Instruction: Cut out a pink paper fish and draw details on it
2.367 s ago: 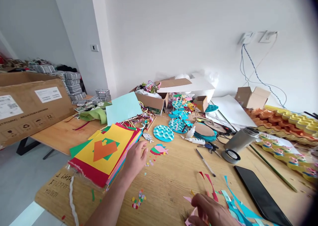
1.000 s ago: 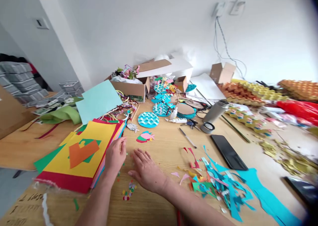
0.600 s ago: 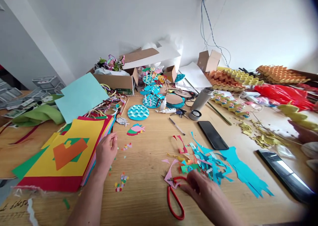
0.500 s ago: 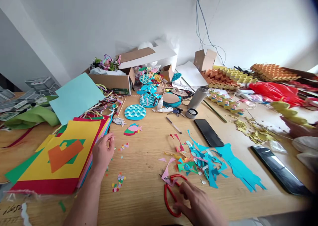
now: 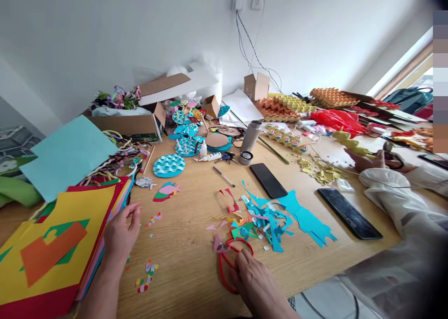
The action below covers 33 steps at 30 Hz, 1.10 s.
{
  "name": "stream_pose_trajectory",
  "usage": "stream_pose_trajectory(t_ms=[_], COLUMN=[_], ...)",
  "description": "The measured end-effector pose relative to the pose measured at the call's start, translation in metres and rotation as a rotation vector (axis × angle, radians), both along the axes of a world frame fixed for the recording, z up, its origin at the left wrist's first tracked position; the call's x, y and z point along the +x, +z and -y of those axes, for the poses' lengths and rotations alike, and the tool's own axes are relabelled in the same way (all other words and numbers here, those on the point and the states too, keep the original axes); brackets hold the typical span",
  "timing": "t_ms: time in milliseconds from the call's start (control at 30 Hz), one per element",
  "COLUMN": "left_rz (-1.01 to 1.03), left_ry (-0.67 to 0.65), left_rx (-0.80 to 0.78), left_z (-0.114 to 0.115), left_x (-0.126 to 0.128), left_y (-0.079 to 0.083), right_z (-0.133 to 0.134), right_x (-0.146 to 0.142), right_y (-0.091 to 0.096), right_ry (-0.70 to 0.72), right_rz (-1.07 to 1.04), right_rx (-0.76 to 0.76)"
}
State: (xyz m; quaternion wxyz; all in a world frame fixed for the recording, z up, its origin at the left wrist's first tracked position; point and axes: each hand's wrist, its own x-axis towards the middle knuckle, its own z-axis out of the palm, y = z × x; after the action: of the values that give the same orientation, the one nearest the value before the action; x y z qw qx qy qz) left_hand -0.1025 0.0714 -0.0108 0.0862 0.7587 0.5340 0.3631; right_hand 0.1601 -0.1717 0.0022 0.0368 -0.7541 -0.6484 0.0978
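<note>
My left hand (image 5: 122, 231) rests against the right edge of a stack of coloured paper sheets (image 5: 66, 211), fingers loosely spread, holding nothing. An orange cut-out (image 5: 49, 253) lies on top of the stack. My right hand (image 5: 251, 278) is at the near table edge, its fingers curled over the handles of red scissors (image 5: 224, 274). Just beyond the scissors lies a heap of blue, pink and green paper scraps (image 5: 268, 218). Small paper dots (image 5: 147, 272) lie between my hands.
Further back are a paper fish (image 5: 166, 191), a blue wave disc (image 5: 169, 165), two black phones (image 5: 268, 180) (image 5: 350, 207), a steel flask (image 5: 251, 136), a cardboard box (image 5: 122, 123) and egg trays (image 5: 290, 105). Another person's white sleeve (image 5: 395, 202) reaches in from the right.
The view has swung right. My right hand moved from beside my left hand over to the red scissors and settled on their handles. My left hand stayed at the paper stack.
</note>
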Motion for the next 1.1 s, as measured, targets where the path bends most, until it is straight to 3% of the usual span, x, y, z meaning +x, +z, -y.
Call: stream_pose_trajectory(t_ms=[167, 233, 367, 467, 633, 800, 933, 1100], left_rz=[0.002, 0.001, 0.009, 0.003, 0.005, 0.01, 0.026, 0.039], left_ry=[-0.008, -0.012, -0.01, 0.0, 0.007, -0.004, -0.029, -0.032], left_rx=[0.011, 0.009, 0.006, 0.0, -0.021, -0.027, -0.016, 0.007], left_z=[0.0, 0.0, -0.001, -0.002, -0.002, -0.002, -0.002, -0.001], left_x=[0.001, 0.001, 0.0, -0.002, -0.003, -0.002, -0.001, 0.0], left_y=[0.0, 0.0, -0.002, -0.004, -0.006, -0.005, -0.005, -0.004], right_z=[-0.003, 0.0, 0.009, 0.012, 0.015, 0.018, -0.001, -0.03], right_x=[0.037, 0.054, 0.078, 0.088, 0.1, 0.097, 0.06, 0.003], right_y=[0.02, 0.035, 0.06, 0.072, 0.084, 0.095, 0.082, 0.028], right_ry=[-0.307, -0.38, -0.463, -0.534, -0.568, -0.403, -0.16, -0.049], right_rz=[-0.156, -0.344, -0.942, -1.12, -1.14, -1.255, -1.395, -1.385], right_rx=[0.114, 0.121, -0.01, 0.023, 0.108, 0.072, 0.051, 0.097])
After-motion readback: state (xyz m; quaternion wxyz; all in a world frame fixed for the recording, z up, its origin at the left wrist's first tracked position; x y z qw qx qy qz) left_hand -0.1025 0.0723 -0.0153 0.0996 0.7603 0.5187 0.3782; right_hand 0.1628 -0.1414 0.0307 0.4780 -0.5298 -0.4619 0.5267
